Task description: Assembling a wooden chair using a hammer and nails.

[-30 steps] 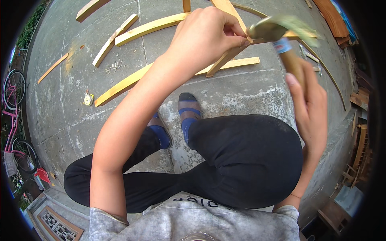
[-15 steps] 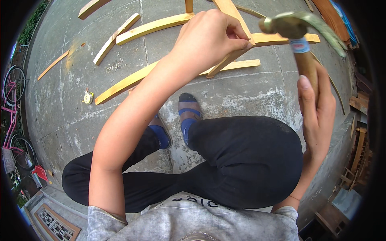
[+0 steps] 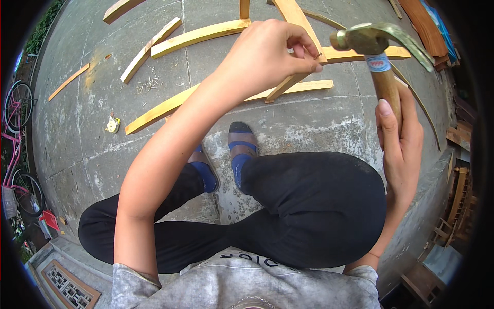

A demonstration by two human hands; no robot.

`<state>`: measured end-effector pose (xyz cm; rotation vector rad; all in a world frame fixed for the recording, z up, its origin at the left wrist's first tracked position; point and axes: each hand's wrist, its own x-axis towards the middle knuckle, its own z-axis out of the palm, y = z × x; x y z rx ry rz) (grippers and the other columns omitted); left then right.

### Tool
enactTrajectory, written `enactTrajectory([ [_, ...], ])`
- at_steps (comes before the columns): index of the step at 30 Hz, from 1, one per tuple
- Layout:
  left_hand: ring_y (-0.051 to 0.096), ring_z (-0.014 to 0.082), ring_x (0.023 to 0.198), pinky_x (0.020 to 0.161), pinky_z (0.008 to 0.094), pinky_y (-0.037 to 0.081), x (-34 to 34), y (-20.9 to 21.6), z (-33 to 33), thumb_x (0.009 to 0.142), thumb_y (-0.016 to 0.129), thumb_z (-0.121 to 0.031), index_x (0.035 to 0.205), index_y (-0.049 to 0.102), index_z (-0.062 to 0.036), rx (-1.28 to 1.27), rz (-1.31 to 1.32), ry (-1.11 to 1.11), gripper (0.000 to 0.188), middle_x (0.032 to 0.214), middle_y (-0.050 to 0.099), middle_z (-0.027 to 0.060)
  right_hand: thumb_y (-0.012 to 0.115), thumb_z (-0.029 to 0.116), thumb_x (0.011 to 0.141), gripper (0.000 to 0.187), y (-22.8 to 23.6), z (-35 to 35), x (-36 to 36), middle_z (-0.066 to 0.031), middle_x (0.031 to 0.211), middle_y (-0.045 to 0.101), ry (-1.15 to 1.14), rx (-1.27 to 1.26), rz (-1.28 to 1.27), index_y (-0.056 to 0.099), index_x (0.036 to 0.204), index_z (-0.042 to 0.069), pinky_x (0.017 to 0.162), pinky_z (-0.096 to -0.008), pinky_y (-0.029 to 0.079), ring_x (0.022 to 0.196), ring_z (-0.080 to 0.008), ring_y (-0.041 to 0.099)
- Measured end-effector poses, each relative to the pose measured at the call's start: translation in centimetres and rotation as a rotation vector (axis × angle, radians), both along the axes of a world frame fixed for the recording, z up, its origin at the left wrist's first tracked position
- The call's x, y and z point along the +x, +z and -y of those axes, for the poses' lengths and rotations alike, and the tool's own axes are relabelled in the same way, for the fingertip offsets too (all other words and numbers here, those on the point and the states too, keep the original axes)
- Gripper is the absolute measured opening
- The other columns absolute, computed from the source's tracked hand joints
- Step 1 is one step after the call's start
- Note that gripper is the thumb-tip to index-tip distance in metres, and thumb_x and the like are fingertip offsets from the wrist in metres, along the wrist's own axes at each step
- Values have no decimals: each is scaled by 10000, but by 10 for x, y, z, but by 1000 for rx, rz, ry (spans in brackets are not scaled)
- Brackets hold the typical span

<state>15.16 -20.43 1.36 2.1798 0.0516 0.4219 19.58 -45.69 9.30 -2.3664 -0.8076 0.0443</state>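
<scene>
My right hand [image 3: 401, 129] grips the wooden handle of a claw hammer [image 3: 387, 77], its metal head raised just right of a wooden joint. My left hand [image 3: 280, 49] is closed in a pinch at the end of a sloping wooden board [image 3: 298, 20]. A small dark nail [image 3: 319, 54] shows at its fingertips, mostly hidden. The board's end lies over other pieces of a wooden frame, among them a crosswise bar [image 3: 365, 53] and a short leg-like piece [image 3: 288, 86]. The hammer head is apart from the nail.
Loose nails [image 3: 148, 84] lie scattered on the concrete floor beside a short wooden piece [image 3: 151, 50]. A tape measure [image 3: 113, 124] and a thin strip [image 3: 69, 82] are farther left. A pink bicycle [image 3: 14, 139] stands at the left edge; stacked wood [image 3: 424, 26] is at the far right.
The hammer has shifted slightly left and down and looks sharper now. My left fingertips have parted a little, letting the nail show; the left hand stays at the board's end.
</scene>
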Motion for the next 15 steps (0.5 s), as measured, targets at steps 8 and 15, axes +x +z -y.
enactTrajectory([
  [8, 675, 348, 1146, 1053, 430, 506, -17, -48, -32, 743, 899, -496, 1441, 458, 27, 267, 164, 94, 977, 1220, 662, 215, 580, 299, 1064, 342, -11, -1, 3, -79, 729, 591, 64, -69, 28, 610, 1312, 65, 593, -329, 421, 639, -153, 551],
  [15, 731, 311, 846, 786, 438, 563, -12, -37, -34, 909, 698, -632, 1123, 691, 19, 66, -513, -168, 685, 848, 716, 196, 585, 297, 1060, 343, -10, -1, 4, -83, 730, 592, 62, -86, 11, 611, 1308, 61, 597, -336, 424, 638, -161, 548],
])
